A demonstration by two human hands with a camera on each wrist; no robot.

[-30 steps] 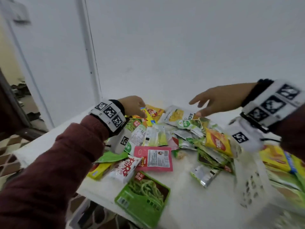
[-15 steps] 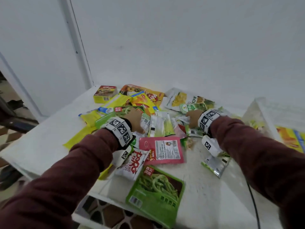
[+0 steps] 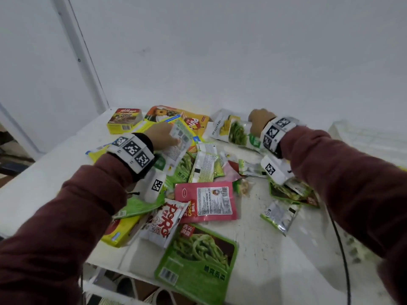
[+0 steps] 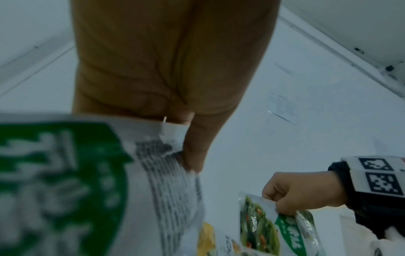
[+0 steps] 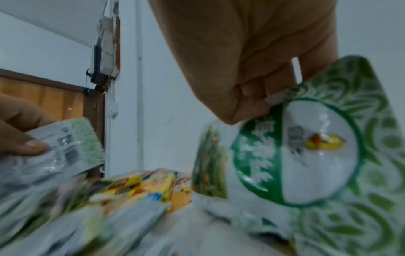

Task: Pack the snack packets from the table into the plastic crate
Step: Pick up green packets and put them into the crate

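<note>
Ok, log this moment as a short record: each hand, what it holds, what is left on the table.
left hand: pinches a white-and-green snack packet, printed back up, lifted over the pile
right hand: pinches a green bean snack packet by its edge
table: many packets remain, among them a pink packet, a large green packet at the near edge, a yellow cereal box
crate: only a blurred white edge at far right

The white tabletop (image 3: 275,256) stands against a plain white wall (image 3: 242,51). Left of the tabletop a white door frame (image 3: 83,56) runs up the wall. A black cable (image 3: 342,249) lies across the tabletop near its right edge. Left of the door frame, a brown wooden door (image 5: 54,102) shows.
</note>
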